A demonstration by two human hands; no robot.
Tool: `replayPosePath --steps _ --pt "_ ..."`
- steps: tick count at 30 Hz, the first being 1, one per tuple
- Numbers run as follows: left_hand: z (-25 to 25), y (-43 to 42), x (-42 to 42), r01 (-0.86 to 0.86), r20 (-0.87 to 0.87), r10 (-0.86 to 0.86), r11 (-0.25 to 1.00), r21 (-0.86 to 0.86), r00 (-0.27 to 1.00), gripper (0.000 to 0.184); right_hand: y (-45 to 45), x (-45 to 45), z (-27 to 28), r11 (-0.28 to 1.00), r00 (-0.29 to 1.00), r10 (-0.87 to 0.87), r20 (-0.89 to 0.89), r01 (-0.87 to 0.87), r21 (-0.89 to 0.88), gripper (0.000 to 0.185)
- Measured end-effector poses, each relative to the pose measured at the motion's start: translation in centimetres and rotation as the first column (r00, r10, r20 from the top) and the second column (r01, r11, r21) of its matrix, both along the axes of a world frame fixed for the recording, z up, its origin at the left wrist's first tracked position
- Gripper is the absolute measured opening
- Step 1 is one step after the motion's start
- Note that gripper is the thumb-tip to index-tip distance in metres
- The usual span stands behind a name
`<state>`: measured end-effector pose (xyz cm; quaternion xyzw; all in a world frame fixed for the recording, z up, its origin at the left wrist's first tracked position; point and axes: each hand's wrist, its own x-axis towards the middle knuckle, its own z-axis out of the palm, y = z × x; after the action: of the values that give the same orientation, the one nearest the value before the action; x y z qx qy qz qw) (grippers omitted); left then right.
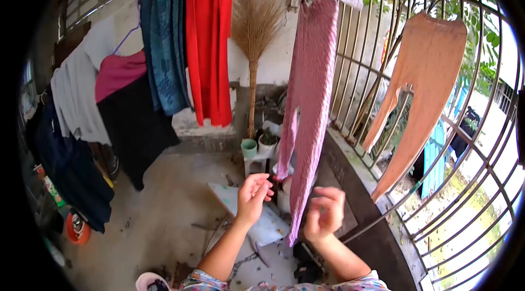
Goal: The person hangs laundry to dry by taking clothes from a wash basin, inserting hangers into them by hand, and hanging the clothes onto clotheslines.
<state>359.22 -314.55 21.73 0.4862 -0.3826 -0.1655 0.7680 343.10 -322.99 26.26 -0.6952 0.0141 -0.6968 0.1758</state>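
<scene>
Pink textured trousers (313, 89) hang down in the middle, their lower legs between my two hands. My left hand (254, 197) is raised to the left of them, its fingers loosely curled and apart, holding nothing. To the right of the cloth is my right hand (326, 212), its fingers bent and slightly blurred, with nothing visible in them. Neither hand plainly touches the cloth. Orange trousers (426, 67) hang against the window bars at the right.
Red cloth (209, 45), blue garments (167, 45) and a black and magenta garment (134, 110) hang at the left. A straw broom (253, 72) leans on the wall above a green pot (249, 148). A pale board (257, 214) lies low behind my left hand.
</scene>
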Motion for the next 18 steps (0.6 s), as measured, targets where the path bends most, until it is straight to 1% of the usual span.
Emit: replayPosePath --steps 1,3,6,8,9,11,12,13,15,18 --pt "-2.2 1.7 -1.1 -0.020 -0.037 0.021 0.999 0.039 0.999 0.025 1.3 -0.7 -2.7 0.995 0.999 0.039 -0.037 -0.035 0.089 0.019" --pt "-6.3 5.4 -3.6 -0.053 -0.104 0.066 0.990 0.131 0.992 0.023 3.9 -2.9 -7.7 0.966 0.978 0.127 -0.164 -0.085 0.245 0.018" --pt "-11.1 11.2 -8.5 -0.139 -0.189 0.189 0.958 0.250 0.964 0.020 8.6 -6.6 -12.8 0.920 0.937 0.229 -0.263 -0.120 0.373 0.019" --pt "-13.6 15.0 -12.4 -0.174 -0.256 0.276 0.918 0.357 0.926 0.019 11.2 -9.2 -16.3 0.889 0.910 0.264 -0.320 -0.100 0.448 0.017" --pt "-15.4 16.9 -14.0 -0.145 -0.297 0.263 0.919 0.367 0.918 0.021 12.5 -10.5 -18.0 0.873 0.891 0.288 -0.351 -0.093 0.478 0.016" --pt "-17.8 21.0 -17.3 -0.102 -0.321 0.265 0.889 0.447 0.909 0.021 15.4 -13.3 -20.9 0.834 0.845 0.340 -0.413 -0.068 0.547 0.015" --pt "-18.1 23.2 -18.6 -0.077 -0.305 0.248 0.875 0.479 0.920 0.023 16.9 -14.5 -21.6 0.813 0.809 0.382 -0.447 -0.064 0.578 0.015" --pt "-18.7 25.5 -19.9 -0.109 -0.264 0.274 0.855 0.506 0.925 0.024 18.6 -15.6 -22.0 0.792 0.772 0.417 -0.480 -0.049 0.609 0.013" --pt "-19.7 30.2 -21.1 -0.178 -0.174 0.313 0.826 0.534 0.934 0.025 22.0 -17.1 -23.6 0.680 0.703 0.547 -0.454 -0.058 0.731 0.012" --pt "-19.9 37.3 -22.5 -0.259 -0.165 0.403 0.801 0.540 0.900 0.030 26.5 -18.1 -25.5 0.699 0.590 0.626 -0.511 -0.133 0.702 0.012"
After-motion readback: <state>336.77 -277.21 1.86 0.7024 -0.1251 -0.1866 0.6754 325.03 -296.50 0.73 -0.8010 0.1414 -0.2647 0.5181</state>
